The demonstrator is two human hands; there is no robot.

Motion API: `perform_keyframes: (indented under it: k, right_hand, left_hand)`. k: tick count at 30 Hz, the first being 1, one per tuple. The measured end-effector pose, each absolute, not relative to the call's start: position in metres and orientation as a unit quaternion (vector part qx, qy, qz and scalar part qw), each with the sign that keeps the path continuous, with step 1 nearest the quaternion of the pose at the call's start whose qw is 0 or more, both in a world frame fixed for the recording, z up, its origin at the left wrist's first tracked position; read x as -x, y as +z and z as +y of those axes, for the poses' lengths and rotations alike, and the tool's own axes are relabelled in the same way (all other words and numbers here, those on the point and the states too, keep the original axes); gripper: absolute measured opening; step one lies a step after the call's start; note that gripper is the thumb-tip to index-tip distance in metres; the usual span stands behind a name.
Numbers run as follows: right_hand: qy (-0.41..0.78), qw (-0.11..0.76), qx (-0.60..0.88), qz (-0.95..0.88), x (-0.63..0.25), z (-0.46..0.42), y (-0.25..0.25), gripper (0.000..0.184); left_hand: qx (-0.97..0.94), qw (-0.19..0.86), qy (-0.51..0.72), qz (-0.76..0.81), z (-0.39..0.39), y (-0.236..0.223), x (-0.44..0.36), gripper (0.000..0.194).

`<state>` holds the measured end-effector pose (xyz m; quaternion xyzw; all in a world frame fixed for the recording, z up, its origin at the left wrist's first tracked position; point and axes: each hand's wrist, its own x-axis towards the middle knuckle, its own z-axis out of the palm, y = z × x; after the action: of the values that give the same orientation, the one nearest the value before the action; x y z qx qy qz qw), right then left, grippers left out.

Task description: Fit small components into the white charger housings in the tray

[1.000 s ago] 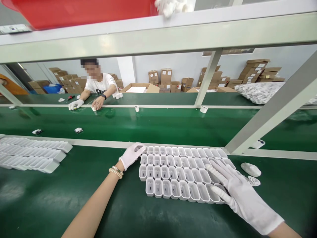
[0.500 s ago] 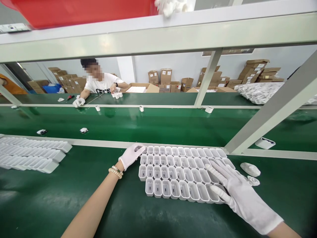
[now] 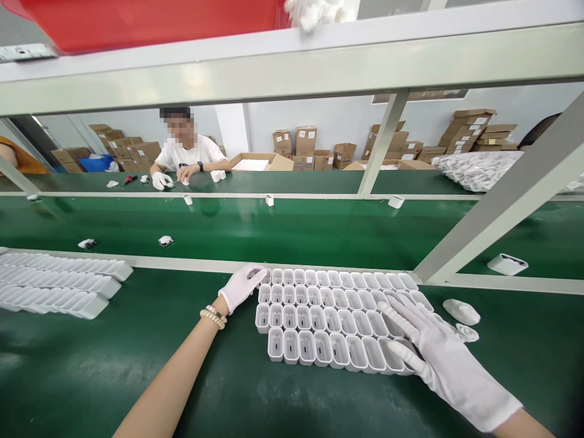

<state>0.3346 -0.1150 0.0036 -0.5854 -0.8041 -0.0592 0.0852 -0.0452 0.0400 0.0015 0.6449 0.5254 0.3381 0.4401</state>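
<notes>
Several rows of open-topped white plastic cases (image 3: 336, 348) stand side by side on the green table in front of me, many with a small dark slot inside. My left hand (image 3: 241, 287), in a white glove and with a beaded bracelet at the wrist, is at the back-left corner. Its thumb and fingers close around the end case (image 3: 266, 277) of the back row. Over the right end of the rows lies my right hand (image 3: 422, 340), also gloved, fingers stretched and spread. It touches the cases there and hides some of them.
More rows of white cases (image 3: 86, 304) lie at left. Beyond the rail, a green conveyor (image 3: 292, 228) carries scattered white parts. A slanted metal post (image 3: 497, 194) rises at right, near a crumpled white item (image 3: 462, 311). Across the belt sits a co-worker (image 3: 205, 152).
Both my hands and the rows stay still. Parts on the conveyor have shifted right. The co-worker's hands have moved off the belt's edge and come together over the far table.
</notes>
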Motion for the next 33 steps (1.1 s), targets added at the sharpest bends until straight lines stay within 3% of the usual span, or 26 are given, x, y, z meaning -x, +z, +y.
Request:
perform_keyframes:
  k: [18, 33]
  right_hand:
    - [-0.053, 0.11, 0.583, -0.803, -0.335, -0.115, 0.002, 0.064]
    - [-0.009, 0.193, 0.569, -0.799, -0.372, -0.11, -0.039, 0.07]
  left_hand:
    - [-0.633, 0.437, 0.362, 0.526, 0.045, -0.006, 0.047, 0.034]
    - [-0.627, 0.449, 0.343, 0.536, 0.053, -0.026, 0.045, 0.026]
